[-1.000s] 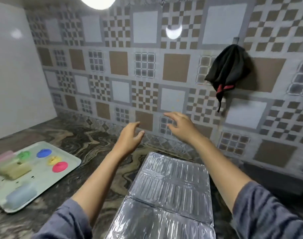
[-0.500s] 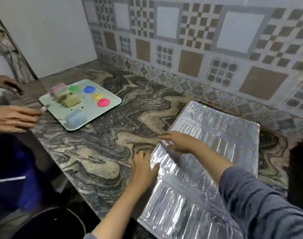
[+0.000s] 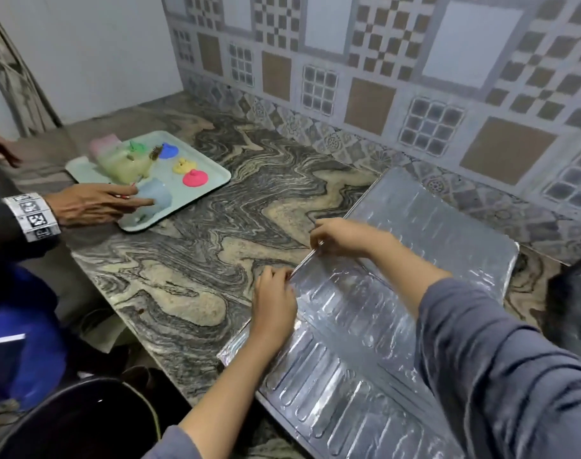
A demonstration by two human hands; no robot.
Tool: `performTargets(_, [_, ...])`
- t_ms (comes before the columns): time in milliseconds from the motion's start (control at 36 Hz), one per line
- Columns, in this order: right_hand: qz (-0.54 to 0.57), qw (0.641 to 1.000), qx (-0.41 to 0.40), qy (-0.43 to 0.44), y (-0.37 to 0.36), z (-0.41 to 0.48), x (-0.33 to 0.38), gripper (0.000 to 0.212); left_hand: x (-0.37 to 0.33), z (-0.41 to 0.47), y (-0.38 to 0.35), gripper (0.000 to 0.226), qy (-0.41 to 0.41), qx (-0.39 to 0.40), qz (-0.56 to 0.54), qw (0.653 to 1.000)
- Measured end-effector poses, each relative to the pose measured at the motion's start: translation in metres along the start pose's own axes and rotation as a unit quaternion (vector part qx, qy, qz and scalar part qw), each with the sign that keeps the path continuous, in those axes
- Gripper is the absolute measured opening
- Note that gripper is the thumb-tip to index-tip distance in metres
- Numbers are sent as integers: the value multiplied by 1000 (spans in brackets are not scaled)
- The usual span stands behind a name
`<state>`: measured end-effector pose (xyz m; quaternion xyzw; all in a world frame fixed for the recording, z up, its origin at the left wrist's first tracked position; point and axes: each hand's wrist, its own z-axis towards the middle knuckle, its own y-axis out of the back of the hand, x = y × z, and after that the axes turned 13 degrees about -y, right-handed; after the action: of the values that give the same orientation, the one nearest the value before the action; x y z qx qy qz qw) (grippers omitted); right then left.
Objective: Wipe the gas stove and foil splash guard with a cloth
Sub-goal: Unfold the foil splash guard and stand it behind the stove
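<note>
The silver ribbed foil splash guard [image 3: 424,246] lies flat and folded on the marble counter, reaching from the tiled wall to the front edge. My left hand [image 3: 273,301] pinches its left edge near the middle fold. A little farther along that same edge, my right hand [image 3: 340,236] grips the rim with its fingers closed. No cloth shows in either hand. The gas stove is not clearly in view; only a dark shape [image 3: 573,303] sits at the right border.
A pale green tray [image 3: 213,175] with coloured lids and soft containers stands at the back left. Another person's hand [image 3: 93,202] with a tagged wristband touches a blue container there. A black bin [image 3: 77,422] sits below the counter edge.
The view dropped from the wall to the counter. Both my hands came down from the tiles and took hold of the foil guard's left edge. The other person's hand reached onto the tray.
</note>
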<state>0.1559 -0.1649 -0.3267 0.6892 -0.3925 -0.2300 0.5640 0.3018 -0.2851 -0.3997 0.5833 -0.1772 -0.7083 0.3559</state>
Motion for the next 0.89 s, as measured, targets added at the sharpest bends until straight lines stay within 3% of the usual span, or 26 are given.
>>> performTargets(167, [27, 994, -110, -5, 63, -19, 1, 17, -32, 42, 44, 31, -77, -74, -39, 994])
performTargets(361, [84, 975, -204, -17, 142, -41, -1, 19, -76, 102, 110, 39, -201, -103, -1, 974])
performTargets(583, [122, 967, -206, -84, 194, -66, -17, 41, -100, 159, 143, 35, -309, -88, 49, 946])
performTargets(694, [123, 967, -190, -119, 201, -73, -31, 37, -100, 177, 151, 30, -338, -93, 41, 936])
performTargets(889, [102, 937, -268, -198, 198, -75, -50, 25, -98, 195, 156, 29, -395, -95, 41, 913])
